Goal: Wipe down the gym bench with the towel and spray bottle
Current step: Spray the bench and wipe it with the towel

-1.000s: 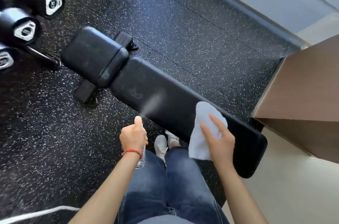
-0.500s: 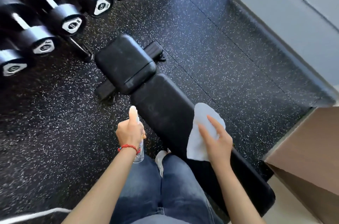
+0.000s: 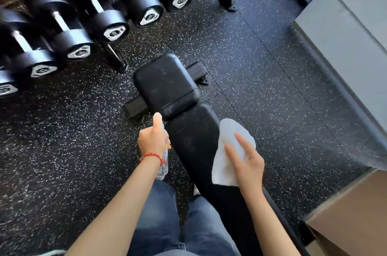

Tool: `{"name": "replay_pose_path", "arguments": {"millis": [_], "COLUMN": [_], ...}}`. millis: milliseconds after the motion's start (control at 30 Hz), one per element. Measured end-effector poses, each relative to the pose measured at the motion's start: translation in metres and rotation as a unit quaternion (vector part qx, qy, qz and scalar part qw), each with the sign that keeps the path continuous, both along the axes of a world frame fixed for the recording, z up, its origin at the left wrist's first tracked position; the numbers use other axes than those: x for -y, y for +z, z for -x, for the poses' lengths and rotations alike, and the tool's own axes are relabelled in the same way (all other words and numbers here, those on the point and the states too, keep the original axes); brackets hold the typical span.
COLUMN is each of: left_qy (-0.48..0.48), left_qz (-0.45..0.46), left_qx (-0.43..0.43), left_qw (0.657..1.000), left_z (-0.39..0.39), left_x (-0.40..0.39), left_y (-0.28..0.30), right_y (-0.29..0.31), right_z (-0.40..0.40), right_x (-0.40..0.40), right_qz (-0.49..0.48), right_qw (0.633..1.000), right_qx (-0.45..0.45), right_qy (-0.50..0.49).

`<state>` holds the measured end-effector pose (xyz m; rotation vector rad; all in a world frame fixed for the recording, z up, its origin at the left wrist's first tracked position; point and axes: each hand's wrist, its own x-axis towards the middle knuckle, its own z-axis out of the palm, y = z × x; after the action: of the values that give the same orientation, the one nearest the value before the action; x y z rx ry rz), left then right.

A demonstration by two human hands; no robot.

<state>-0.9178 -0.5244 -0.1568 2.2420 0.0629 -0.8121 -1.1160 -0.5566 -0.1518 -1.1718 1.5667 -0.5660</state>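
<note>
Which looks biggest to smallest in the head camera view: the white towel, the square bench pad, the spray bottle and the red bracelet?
1. Square bench pad
2. White towel, partly under the right hand
3. Spray bottle, mostly hidden by the left hand, so its rank against the towel is unsure
4. Red bracelet

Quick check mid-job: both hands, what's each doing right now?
Left hand: grips the spray bottle, thumb on top.
Right hand: fingers straight, pressing the white towel on the bench.
</note>
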Motion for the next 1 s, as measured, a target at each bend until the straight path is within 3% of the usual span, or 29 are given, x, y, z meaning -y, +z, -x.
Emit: {"name": "replay_pose_path", "arguments": {"millis": [433, 633, 1000], "left_qy": [-0.054, -0.005, 0.039], "left_qz": [0.013, 0.096, 0.211], "left_qx": [-0.044, -0.116, -0.124], "left_qw": [0.997, 0.989, 0.969], "left_z": [-0.127, -0.177, -0.272], "left_x": [0.002, -0.011, -0.051], "left_y": [-0.017, -0.015, 0.000], "right_y": [0.003, 0.006, 0.018], "right_z": [-0.142, -0.201, -0.318], "right_x": [-0.006, -0.008, -0.002], "right_qz": [-0.002, 0.007, 0.048], "right_qw": [0.999, 1.000, 0.990], "right_qx": [-0.008, -0.019, -0.004], "right_qy": [-0.037, -0.019, 0.132]}}
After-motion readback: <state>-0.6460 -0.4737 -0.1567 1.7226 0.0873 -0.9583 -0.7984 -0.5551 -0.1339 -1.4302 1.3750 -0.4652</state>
